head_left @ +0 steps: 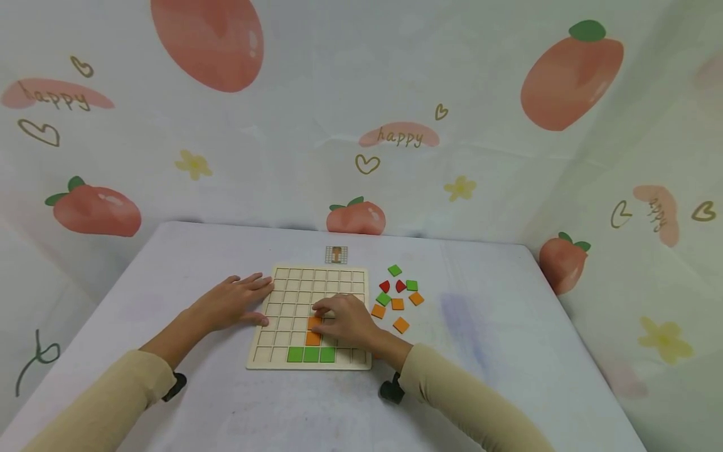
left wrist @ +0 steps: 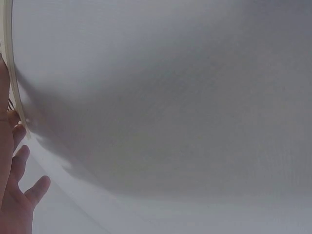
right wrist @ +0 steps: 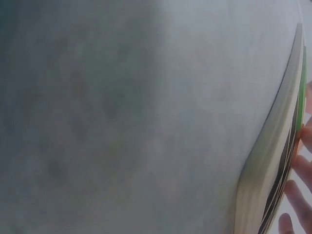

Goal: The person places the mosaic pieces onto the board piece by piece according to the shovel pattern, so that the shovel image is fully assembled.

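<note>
A pale wooden grid board (head_left: 287, 310) lies on the table. Three green square tiles (head_left: 311, 355) sit side by side in its bottom row, and two orange square tiles (head_left: 313, 339) stand in a column above them. My right hand (head_left: 347, 320) reaches over the board from the right, thumb and fingertips at the upper orange tile; in the right wrist view its spread fingers (right wrist: 298, 168) touch the board's top near the edge. My left hand (head_left: 234, 302) rests with fingers extended at the board's left edge. Part of the grid is hidden under the right hand.
Right of the board lie several loose orange tiles (head_left: 401, 325), green tiles (head_left: 395, 270) and two red pieces (head_left: 401, 286). A small picture card (head_left: 336, 254) lies beyond the board. A patterned cloth (head_left: 271, 150) hangs behind the white-covered table (head_left: 198, 383).
</note>
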A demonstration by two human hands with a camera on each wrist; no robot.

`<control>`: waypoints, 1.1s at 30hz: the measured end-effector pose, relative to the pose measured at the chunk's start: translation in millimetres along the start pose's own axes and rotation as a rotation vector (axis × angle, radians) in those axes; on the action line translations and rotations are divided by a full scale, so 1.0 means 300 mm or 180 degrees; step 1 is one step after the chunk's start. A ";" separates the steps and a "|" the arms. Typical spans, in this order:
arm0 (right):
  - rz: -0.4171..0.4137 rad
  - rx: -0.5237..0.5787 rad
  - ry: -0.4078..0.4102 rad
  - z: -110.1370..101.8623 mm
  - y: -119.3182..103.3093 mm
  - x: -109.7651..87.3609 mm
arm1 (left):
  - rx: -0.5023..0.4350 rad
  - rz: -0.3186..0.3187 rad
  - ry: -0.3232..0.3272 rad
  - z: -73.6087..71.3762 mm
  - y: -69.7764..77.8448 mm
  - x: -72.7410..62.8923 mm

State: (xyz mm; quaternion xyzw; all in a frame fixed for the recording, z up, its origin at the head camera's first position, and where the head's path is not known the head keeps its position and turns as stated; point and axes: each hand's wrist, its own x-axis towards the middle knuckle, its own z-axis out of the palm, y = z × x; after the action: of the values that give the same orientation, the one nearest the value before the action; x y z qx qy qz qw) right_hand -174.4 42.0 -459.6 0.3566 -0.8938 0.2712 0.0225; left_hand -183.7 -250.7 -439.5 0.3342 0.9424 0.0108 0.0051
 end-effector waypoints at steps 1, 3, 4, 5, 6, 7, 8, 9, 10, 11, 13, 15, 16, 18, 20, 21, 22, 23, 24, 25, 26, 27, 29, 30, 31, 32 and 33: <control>-0.0008 -0.0013 0.0017 0.000 -0.002 -0.001 | -0.0005 0.0010 0.0015 0.000 0.000 -0.001; -0.0021 -0.0045 0.0035 -0.002 -0.006 -0.003 | -0.0007 0.0037 0.0051 -0.001 0.001 -0.004; -0.0023 -0.0043 0.0035 -0.003 -0.006 -0.003 | -0.0013 0.0048 0.0061 -0.002 0.001 -0.004; -0.0032 -0.0046 0.0038 -0.004 -0.006 -0.004 | -0.0017 0.0060 0.0072 -0.002 0.000 -0.004; -0.0040 -0.0041 0.0036 -0.005 -0.006 -0.005 | -0.0021 0.0069 0.0079 -0.002 0.000 -0.003; -0.0043 -0.0023 0.0025 -0.008 -0.006 -0.006 | -0.0026 0.0076 0.0079 -0.003 0.000 -0.004; -0.0052 -0.0033 0.0012 -0.009 -0.005 -0.006 | -0.0025 0.0077 0.0076 -0.003 -0.001 -0.003; -0.0047 -0.0024 -0.0011 -0.013 -0.005 -0.007 | -0.0024 0.0077 0.0075 -0.003 -0.001 -0.003; -0.0047 -0.0015 -0.0039 -0.018 -0.005 -0.008 | -0.0029 0.0073 0.0072 -0.004 -0.001 -0.003; -0.0047 -0.0011 -0.0067 -0.025 -0.006 -0.010 | -0.0029 0.0073 0.0071 -0.004 -0.001 -0.003; -0.0016 0.0022 -0.0136 -0.038 -0.003 -0.017 | -0.0037 0.0075 0.0070 -0.003 -0.001 -0.004; 0.0030 0.0062 -0.0200 -0.056 0.003 -0.031 | -0.0045 0.0076 0.0071 -0.001 -0.002 -0.004; 0.0045 0.0088 -0.0222 -0.066 0.007 -0.041 | -0.0048 0.0076 0.0068 0.000 -0.002 -0.004; 0.0083 0.0150 -0.0253 -0.086 0.019 -0.065 | -0.0051 0.0078 0.0075 0.001 -0.002 -0.004; 0.0117 0.0215 -0.0278 -0.110 0.030 -0.094 | -0.0044 0.0080 0.0085 0.001 -0.001 -0.003; 0.0135 0.0253 -0.0292 -0.122 0.036 -0.110 | -0.0036 0.0080 0.0088 0.000 -0.001 -0.003; 0.0148 0.0275 -0.0299 -0.134 0.042 -0.127 | -0.0034 0.0082 0.0093 0.000 0.000 -0.003; 0.0143 0.0311 -0.0302 -0.143 0.051 -0.142 | -0.0032 0.0081 0.0095 -0.001 0.000 -0.003; 0.0148 0.0327 -0.0315 -0.154 0.059 -0.159 | -0.0034 0.0080 0.0093 -0.001 0.001 -0.003; 0.0166 0.0329 -0.0335 -0.162 0.068 -0.176 | -0.0035 0.0081 0.0093 -0.002 0.002 -0.004; 0.0152 0.0332 -0.0345 -0.169 0.080 -0.192 | -0.0037 0.0075 0.0087 -0.002 0.002 -0.004; 0.0136 0.0324 -0.0344 -0.174 0.092 -0.207 | -0.0043 0.0072 0.0086 -0.001 0.002 -0.004; 0.0093 0.0337 -0.0344 -0.182 0.118 -0.237 | -0.0055 0.0074 0.0101 -0.001 0.002 -0.005; 0.0099 0.0314 -0.0349 -0.186 0.128 -0.252 | -0.0040 0.0095 0.0132 0.009 -0.004 -0.005; 0.0108 0.0305 -0.0347 -0.188 0.141 -0.266 | -0.0030 0.0103 0.0144 0.010 -0.005 -0.005; 0.0096 0.0297 -0.0330 -0.191 0.151 -0.279 | -0.0025 0.0106 0.0153 0.011 -0.006 -0.005; 0.0101 0.0276 -0.0314 -0.194 0.159 -0.291 | -0.0021 0.0116 0.0167 0.012 -0.007 -0.005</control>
State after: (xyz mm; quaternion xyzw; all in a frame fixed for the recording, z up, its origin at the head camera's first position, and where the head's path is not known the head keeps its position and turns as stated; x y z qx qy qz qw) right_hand -149.3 154.4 -452.7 0.3559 -0.8867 0.2921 -0.0414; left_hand -183.9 -253.4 -443.0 0.3509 0.9360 0.0227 -0.0187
